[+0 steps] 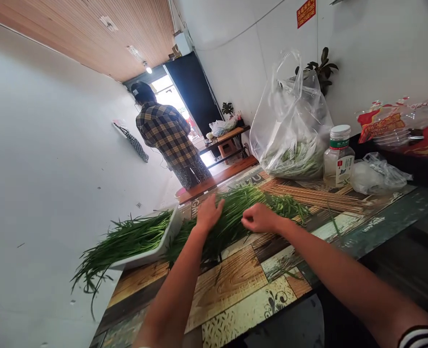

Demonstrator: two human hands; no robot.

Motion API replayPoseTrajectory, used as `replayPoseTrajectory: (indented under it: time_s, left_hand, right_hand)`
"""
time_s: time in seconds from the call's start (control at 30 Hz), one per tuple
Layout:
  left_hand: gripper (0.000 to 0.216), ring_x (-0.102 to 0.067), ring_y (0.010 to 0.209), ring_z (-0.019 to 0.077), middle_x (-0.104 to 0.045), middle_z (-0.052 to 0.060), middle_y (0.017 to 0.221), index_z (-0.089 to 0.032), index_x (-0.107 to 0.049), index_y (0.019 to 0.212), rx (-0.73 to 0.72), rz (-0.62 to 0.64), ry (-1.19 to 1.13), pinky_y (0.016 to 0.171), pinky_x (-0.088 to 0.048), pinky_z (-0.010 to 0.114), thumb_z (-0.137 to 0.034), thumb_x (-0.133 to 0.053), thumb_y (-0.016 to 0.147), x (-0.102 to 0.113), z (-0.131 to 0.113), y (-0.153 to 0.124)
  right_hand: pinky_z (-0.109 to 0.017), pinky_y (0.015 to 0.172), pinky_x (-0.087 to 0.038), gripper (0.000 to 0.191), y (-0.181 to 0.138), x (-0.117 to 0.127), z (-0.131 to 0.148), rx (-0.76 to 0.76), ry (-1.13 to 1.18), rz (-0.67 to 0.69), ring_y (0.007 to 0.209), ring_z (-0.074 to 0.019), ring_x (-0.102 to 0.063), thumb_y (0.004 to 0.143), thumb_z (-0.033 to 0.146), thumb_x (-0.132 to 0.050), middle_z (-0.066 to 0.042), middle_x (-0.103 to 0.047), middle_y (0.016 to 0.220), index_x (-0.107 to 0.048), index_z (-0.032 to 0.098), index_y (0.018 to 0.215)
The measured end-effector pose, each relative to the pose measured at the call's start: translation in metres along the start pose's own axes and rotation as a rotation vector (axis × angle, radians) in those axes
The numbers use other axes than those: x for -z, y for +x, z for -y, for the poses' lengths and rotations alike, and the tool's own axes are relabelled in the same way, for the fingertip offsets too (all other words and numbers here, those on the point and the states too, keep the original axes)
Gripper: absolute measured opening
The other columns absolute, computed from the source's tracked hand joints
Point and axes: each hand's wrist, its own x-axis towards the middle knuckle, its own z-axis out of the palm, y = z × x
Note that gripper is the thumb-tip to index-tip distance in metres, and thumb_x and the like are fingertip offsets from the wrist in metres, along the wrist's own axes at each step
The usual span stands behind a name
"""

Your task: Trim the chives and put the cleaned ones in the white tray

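Tabletop (231,295) of wood-patterned laminate runs ahead toward twelve o'clock — a plastic bag (289,116) of greens stands at one o'clock, a white tray (141,258) of garlic chives sits at ten. Loose chives (231,222) lie at twelve, under both hands: left hand (209,213) spread on them, right hand (259,217) curled, fingers bunched — any pinch cannot be told.

The bare left forearm (172,295) and right forearm (339,268) reach forward; the left hand (209,213) is spread open, the right hand (260,218) loosely curled, slightly apart.
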Motion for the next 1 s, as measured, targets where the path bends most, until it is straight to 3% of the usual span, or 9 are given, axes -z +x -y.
replayPoseTrajectory:
  time_s: [0.07, 0.13, 0.2, 0.37, 0.47, 0.57, 0.67, 0.8, 1.0]
  left_hand:
    - [0.051, -0.038, 0.131, 0.0282, -0.045, 0.013, 0.139, -0.021, -0.040, 0.136, -0.096, -0.121, -0.012, 0.105, -0.031, 0.045, -0.049, -0.033, 0.094, -0.001, -0.007, -0.029]
    - [0.058, -0.025, 0.138, 0.0299, -0.032, 0.008, 0.149, -0.028, -0.033, 0.141, -0.246, -0.114, 0.014, 0.110, -0.024, 0.050, -0.051, -0.045, 0.089, -0.009, -0.015, -0.060]
    - [0.066, -0.018, 0.140, 0.0321, -0.024, 0.008, 0.152, -0.031, -0.030, 0.143, -0.264, -0.094, 0.071, 0.112, -0.017, 0.054, -0.049, -0.055, 0.084, -0.022, -0.019, -0.083]
    - [0.065, -0.025, 0.139, 0.0265, -0.029, 0.008, 0.150, -0.029, -0.027, 0.144, -0.148, -0.004, 0.176, 0.113, -0.016, 0.051, -0.034, -0.056, 0.086, -0.036, 0.004, -0.083]
    - [0.068, -0.024, 0.140, 0.0263, -0.026, 0.008, 0.151, -0.030, -0.026, 0.144, -0.136, -0.007, 0.136, 0.113, -0.015, 0.051, -0.028, -0.057, 0.084, -0.031, 0.010, -0.081]
    - [0.078, -0.020, 0.140, 0.0291, -0.020, 0.010, 0.153, -0.028, -0.022, 0.146, -0.120, -0.086, -0.010, 0.112, -0.016, 0.052, -0.021, -0.059, 0.077, -0.023, -0.007, -0.094]
    - [0.077, -0.023, 0.139, 0.0294, -0.021, 0.010, 0.152, -0.025, -0.029, 0.143, -0.139, -0.261, -0.218, 0.112, -0.018, 0.050, -0.015, -0.057, 0.072, -0.017, -0.029, -0.106]
    - [0.053, -0.033, 0.134, 0.0272, -0.037, 0.007, 0.144, -0.025, -0.051, 0.127, -0.091, -0.596, -0.376, 0.110, -0.023, 0.048, -0.010, -0.049, 0.076, -0.019, -0.039, -0.107]
    - [0.030, -0.042, 0.125, 0.0220, -0.056, 0.005, 0.128, -0.026, -0.056, 0.121, -0.173, -0.549, -0.374, 0.103, -0.028, 0.042, -0.023, -0.048, 0.092, -0.031, -0.046, -0.101]
  right_hand:
    - [-0.022, 0.062, -0.038, 0.036, 0.005, 0.004, -0.019, -0.171, 0.045, -0.196, 0.067, -0.0142, -0.060, 0.088, 0.038, -0.042, -0.004, -0.069, 0.071, -0.071, 0.019, 0.078]
    - [-0.023, 0.063, -0.038, 0.037, 0.010, 0.006, -0.037, -0.322, 0.071, -0.357, 0.068, -0.0147, -0.060, 0.090, 0.039, -0.040, -0.004, -0.069, 0.074, -0.071, 0.018, 0.083]
    - [-0.024, 0.065, -0.040, 0.034, 0.012, 0.006, -0.051, -0.404, 0.093, -0.430, 0.071, -0.0157, -0.060, 0.089, 0.036, -0.042, -0.005, -0.069, 0.079, -0.070, 0.018, 0.088]
    - [-0.026, 0.073, -0.044, 0.021, 0.009, 0.003, -0.056, -0.261, 0.030, -0.244, 0.089, -0.0198, -0.061, 0.080, 0.022, -0.056, -0.007, -0.068, 0.101, -0.071, 0.019, 0.094]
    - [-0.029, 0.078, -0.045, 0.018, 0.008, 0.006, -0.051, -0.175, -0.049, -0.165, 0.092, -0.0218, -0.059, 0.080, 0.017, -0.056, -0.009, -0.067, 0.098, -0.072, 0.019, 0.087]
    - [-0.032, 0.082, -0.045, 0.019, 0.006, 0.014, -0.050, -0.090, -0.024, -0.259, 0.093, -0.0224, -0.059, 0.084, 0.021, -0.053, -0.009, -0.068, 0.095, -0.072, 0.019, 0.086]
    - [-0.030, 0.076, -0.047, 0.020, 0.003, 0.023, -0.048, -0.032, 0.182, -0.359, 0.087, -0.0195, -0.060, 0.086, 0.030, -0.054, -0.007, -0.068, 0.095, -0.070, 0.020, 0.091]
    - [-0.029, 0.066, -0.048, 0.025, -0.002, 0.033, -0.035, -0.065, 0.513, -0.235, 0.073, -0.0168, -0.061, 0.080, 0.042, -0.062, -0.004, -0.070, 0.083, -0.070, 0.019, 0.086]
    - [-0.029, 0.066, -0.049, 0.026, -0.006, 0.049, -0.007, 0.009, 0.658, 0.019, 0.072, -0.0174, -0.061, 0.075, 0.045, -0.067, -0.004, -0.069, 0.079, -0.072, 0.020, 0.081]
